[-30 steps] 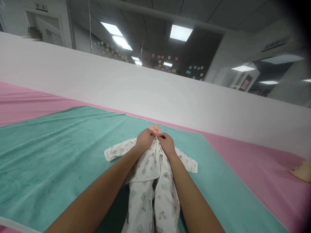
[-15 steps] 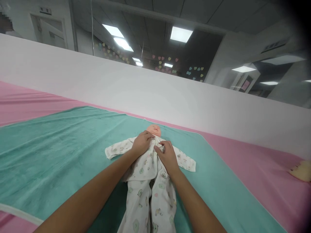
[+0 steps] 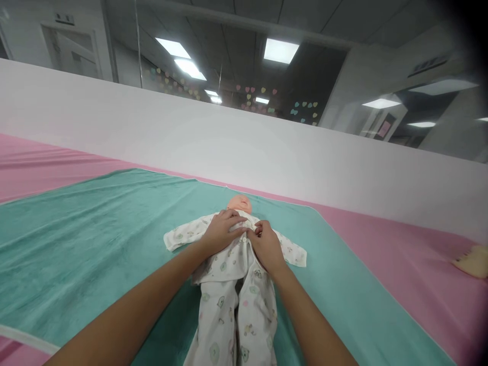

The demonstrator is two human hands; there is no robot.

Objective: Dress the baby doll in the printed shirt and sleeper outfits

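A baby doll (image 3: 240, 203) lies on its back, dressed in a white printed baby shirt (image 3: 224, 264) and matching trousers (image 3: 217, 320). Both sleeves stretch out to the sides. On the shirt's chest rests my left hand (image 3: 226, 230), its thumb and fingers gripping the cloth by the front opening. My right hand (image 3: 265, 241) is closed on the shirt's other front edge, thumb tip close to the left thumb. What lies exactly between the fingertips is too small to make out. Below the hands the shirt front hangs apart over the trousers.
A teal blanket (image 3: 114, 229) with some creases lies under the doll, over a pink sheet (image 3: 381, 249). Behind runs a low white wall (image 3: 229, 147) with glass above it. A pale yellow object (image 3: 473, 262) sits at the right edge.
My left hand has slid slightly down the chest, its thumb now close to the right thumb. My right hand stays at the shirt's front edge. The view has shifted slightly.
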